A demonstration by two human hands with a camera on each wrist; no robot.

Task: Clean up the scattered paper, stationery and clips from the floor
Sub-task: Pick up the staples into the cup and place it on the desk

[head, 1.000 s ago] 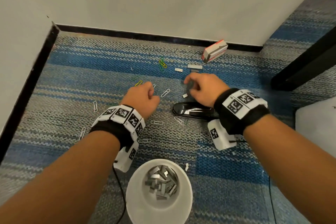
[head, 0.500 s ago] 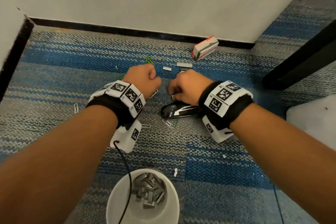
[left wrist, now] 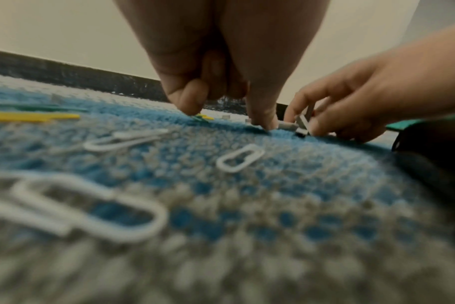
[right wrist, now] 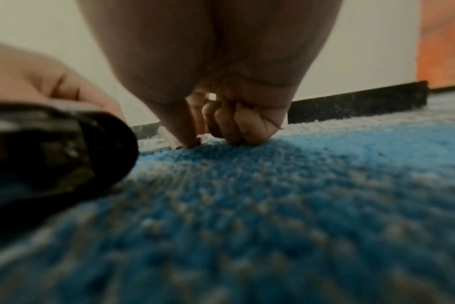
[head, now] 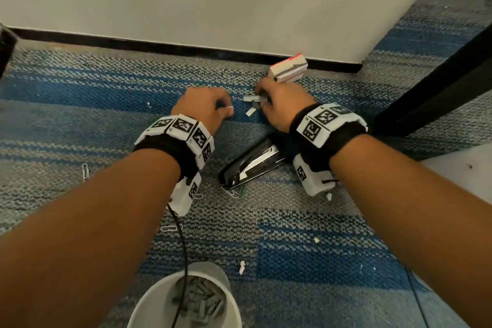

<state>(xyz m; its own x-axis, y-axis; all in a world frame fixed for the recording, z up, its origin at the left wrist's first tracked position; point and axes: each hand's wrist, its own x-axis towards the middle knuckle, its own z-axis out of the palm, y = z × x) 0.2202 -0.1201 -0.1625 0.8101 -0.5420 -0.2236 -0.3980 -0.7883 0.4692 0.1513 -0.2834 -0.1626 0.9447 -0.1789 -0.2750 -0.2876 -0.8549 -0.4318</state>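
Right hand (head: 279, 104), down on the blue-and-grey striped carpet floor (head: 306, 255), pinches grey metal staple strips (head: 253, 99) near the wall, their long axis pointing toward the left hand (head: 205, 106), whose narrow grip pinches a green paper clip (left wrist: 199, 118).

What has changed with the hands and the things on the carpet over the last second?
Both hands have reached farther toward the wall. The right hand left the stapler and now pinches at staple strips beside the red and white box. The left hand moved up to the coloured paper clips, fingertips on the carpet. Stapler, box and white cup of staples stayed put.
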